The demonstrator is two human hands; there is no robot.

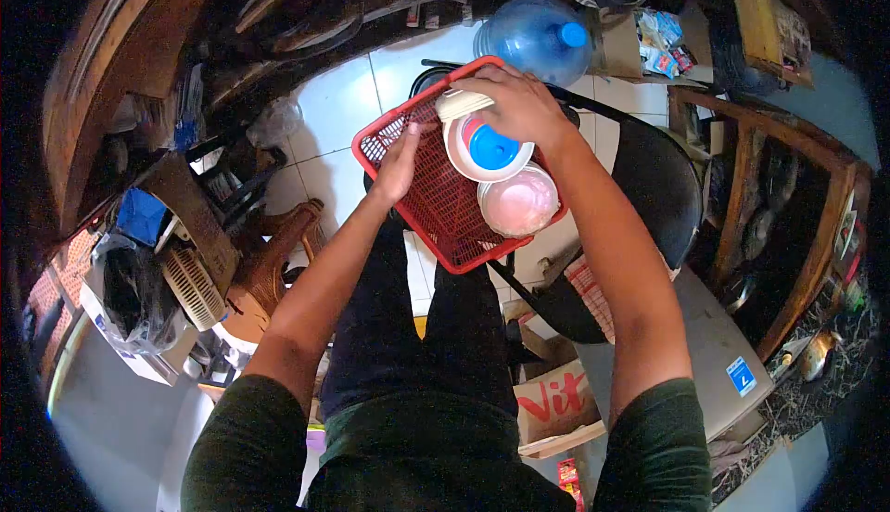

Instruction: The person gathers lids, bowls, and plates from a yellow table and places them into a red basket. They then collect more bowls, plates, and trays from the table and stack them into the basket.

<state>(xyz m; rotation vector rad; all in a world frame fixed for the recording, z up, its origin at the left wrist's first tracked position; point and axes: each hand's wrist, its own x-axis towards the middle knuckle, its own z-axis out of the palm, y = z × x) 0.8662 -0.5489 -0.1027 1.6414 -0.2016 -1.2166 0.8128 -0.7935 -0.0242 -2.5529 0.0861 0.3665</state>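
Note:
A red plastic basket [431, 192] with a mesh bottom is in front of me, above my legs. My left hand [397, 167] is closed on its left rim, thumb on the inner side. My right hand [521, 108] is over the far right part of the basket, its fingers curled round a cream-coloured layered stack [464, 106] of a kind I cannot make out. Below that hand, a white bowl [454, 158] holds a round blue piece [493, 147] with a reddish part beside it. A pink-topped round container [519, 201] lies in the near right corner.
Behind the basket lies a large blue water jug [533, 39] on the white tiled floor. A black chair [654, 187] is to the right, near a wooden frame [751, 160]. Cardboard boxes and a fan [193, 289] are at the left. A brown "Vit" box [556, 405] is near my legs.

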